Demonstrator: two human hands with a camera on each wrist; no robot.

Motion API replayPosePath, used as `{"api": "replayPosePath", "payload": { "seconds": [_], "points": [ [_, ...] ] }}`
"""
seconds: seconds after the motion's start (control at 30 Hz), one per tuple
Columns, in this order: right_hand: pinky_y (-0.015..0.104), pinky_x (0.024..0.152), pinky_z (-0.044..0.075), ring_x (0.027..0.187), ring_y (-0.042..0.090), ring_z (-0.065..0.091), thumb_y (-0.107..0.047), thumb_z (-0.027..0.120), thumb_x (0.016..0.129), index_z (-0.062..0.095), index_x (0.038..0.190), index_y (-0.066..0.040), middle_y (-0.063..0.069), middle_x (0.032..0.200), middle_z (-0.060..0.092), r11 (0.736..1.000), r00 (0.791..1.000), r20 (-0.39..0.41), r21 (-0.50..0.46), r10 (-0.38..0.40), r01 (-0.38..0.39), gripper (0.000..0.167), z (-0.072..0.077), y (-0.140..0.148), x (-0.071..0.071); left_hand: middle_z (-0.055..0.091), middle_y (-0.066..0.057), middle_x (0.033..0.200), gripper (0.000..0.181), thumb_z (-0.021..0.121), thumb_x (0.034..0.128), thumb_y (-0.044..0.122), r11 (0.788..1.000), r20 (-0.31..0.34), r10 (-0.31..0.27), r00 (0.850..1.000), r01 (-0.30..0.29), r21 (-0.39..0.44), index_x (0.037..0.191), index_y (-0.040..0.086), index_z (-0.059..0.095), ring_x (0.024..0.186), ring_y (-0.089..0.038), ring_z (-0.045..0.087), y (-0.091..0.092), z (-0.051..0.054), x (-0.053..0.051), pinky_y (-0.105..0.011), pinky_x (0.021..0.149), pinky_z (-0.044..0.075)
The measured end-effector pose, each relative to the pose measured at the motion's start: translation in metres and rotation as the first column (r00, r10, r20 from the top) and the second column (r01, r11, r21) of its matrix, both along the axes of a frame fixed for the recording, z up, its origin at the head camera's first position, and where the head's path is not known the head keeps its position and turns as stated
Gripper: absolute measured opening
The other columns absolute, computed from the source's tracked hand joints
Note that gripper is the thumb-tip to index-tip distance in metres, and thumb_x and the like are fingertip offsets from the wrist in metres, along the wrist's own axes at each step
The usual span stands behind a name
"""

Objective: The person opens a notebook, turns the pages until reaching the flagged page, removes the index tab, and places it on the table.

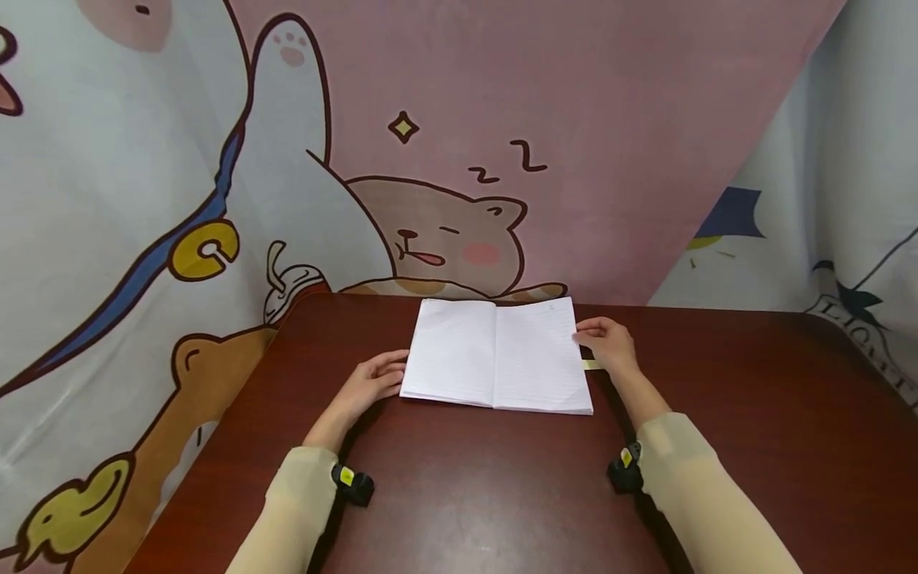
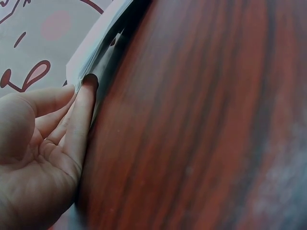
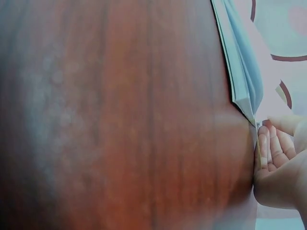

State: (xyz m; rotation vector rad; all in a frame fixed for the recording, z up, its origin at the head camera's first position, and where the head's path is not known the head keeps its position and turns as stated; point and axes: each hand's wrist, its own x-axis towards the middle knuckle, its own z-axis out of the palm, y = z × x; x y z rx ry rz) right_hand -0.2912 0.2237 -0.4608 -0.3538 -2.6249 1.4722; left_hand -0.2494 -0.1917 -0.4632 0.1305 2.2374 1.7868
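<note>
An open notebook (image 1: 452, 351) with white pages lies near the far edge of the table; faint ruled lines show on its right page. At its left edge, my left hand (image 1: 366, 384) grips the border, thumb above and fingers reaching under in the left wrist view, where the notebook (image 2: 96, 48) appears edge-on. My right hand (image 1: 610, 344) pinches the right edge, slightly higher up. A pale yellow strip (image 1: 592, 365) sticks out from that side, beside the right hand. In the right wrist view, the right fingers (image 3: 276, 143) lie at the notebook's corner, partly hidden.
The dark red-brown wooden table (image 1: 473, 494) stretches toward me and to both sides. A cloth with cartoon animals (image 1: 459, 239) hangs directly behind and to the left. Each wrist carries a small black camera (image 1: 355, 484) on a strap.
</note>
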Motion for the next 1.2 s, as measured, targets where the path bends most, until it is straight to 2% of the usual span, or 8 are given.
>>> {"api": "replayPosePath", "payload": {
  "seconds": [0.23, 0.57, 0.67, 0.87, 1.03, 1.2],
  "points": [
    [0.02, 0.07, 0.044, 0.084, 0.011, 0.055, -0.017, 0.069, 0.093, 0.068, 0.111, -0.001, 0.009, 0.095, 0.071, 1.0, 1.0, 0.002, 0.012, 0.013, -0.013, 0.025, 0.0026, 0.0001, 0.0011, 0.057, -0.027, 0.137, 0.046, 0.053, 0.1022, 0.007, 1.0, -0.004, -0.013, 1.0, 0.013, 0.017, 0.147, 0.005, 0.047, 0.104, -0.011, 0.065, -0.0006, 0.0013, -0.0003, -0.021, 0.085, 0.056],
    [0.021, 0.069, 0.043, 0.082, 0.011, 0.053, -0.018, 0.07, 0.092, 0.068, 0.107, -0.001, -0.003, 0.084, 0.066, 1.0, 1.0, -0.017, 0.003, 0.01, -0.01, 0.022, 0.0047, 0.0007, 0.002, 0.058, -0.025, 0.137, 0.045, 0.053, 0.102, 0.005, 1.0, 0.008, 0.003, 1.0, -0.003, 0.007, 0.146, 0.007, 0.049, 0.103, -0.01, 0.065, 0.0001, 0.0043, -0.0017, -0.021, 0.084, 0.057],
    [0.022, 0.069, 0.043, 0.082, 0.013, 0.053, -0.018, 0.07, 0.092, 0.069, 0.106, 0.0, 0.002, 0.086, 0.067, 1.0, 1.0, -0.012, 0.008, 0.01, -0.01, 0.023, 0.005, 0.0001, 0.0034, 0.057, -0.026, 0.137, 0.045, 0.053, 0.102, 0.006, 1.0, -0.002, -0.006, 1.0, 0.006, 0.005, 0.147, 0.006, 0.048, 0.104, -0.011, 0.065, -0.0003, 0.0036, -0.001, -0.021, 0.085, 0.056],
    [0.025, 0.07, 0.041, 0.084, 0.017, 0.051, -0.019, 0.068, 0.093, 0.07, 0.105, -0.001, 0.015, 0.103, 0.068, 0.999, 1.0, -0.005, 0.037, 0.001, -0.001, 0.022, 0.0036, -0.0035, 0.0054, 0.056, -0.027, 0.137, 0.045, 0.053, 0.1024, 0.007, 1.0, 0.002, -0.011, 1.0, 0.011, 0.01, 0.147, 0.004, 0.047, 0.103, -0.01, 0.065, -0.0016, -0.0014, 0.0003, -0.02, 0.085, 0.056],
    [0.025, 0.068, 0.04, 0.082, 0.017, 0.051, -0.019, 0.069, 0.092, 0.072, 0.103, -0.003, 0.011, 0.093, 0.067, 0.996, 0.999, -0.033, 0.092, -0.008, 0.011, 0.02, 0.0041, -0.0056, 0.0049, 0.057, -0.027, 0.137, 0.046, 0.053, 0.1023, 0.007, 1.0, 0.011, -0.003, 1.0, 0.003, 0.006, 0.148, 0.005, 0.047, 0.103, -0.009, 0.064, -0.0022, -0.0029, 0.0007, -0.02, 0.084, 0.056],
    [0.023, 0.067, 0.042, 0.078, 0.014, 0.053, -0.019, 0.069, 0.092, 0.072, 0.102, -0.003, 0.012, 0.092, 0.07, 0.992, 0.996, -0.081, 0.122, 0.024, -0.014, 0.019, 0.007, -0.0073, 0.0034, 0.057, -0.026, 0.138, 0.045, 0.053, 0.1022, 0.007, 1.0, -0.003, -0.005, 1.0, 0.005, -0.004, 0.147, 0.006, 0.047, 0.105, -0.011, 0.065, -0.0015, 0.0002, -0.0003, -0.021, 0.086, 0.056]
  ]
}}
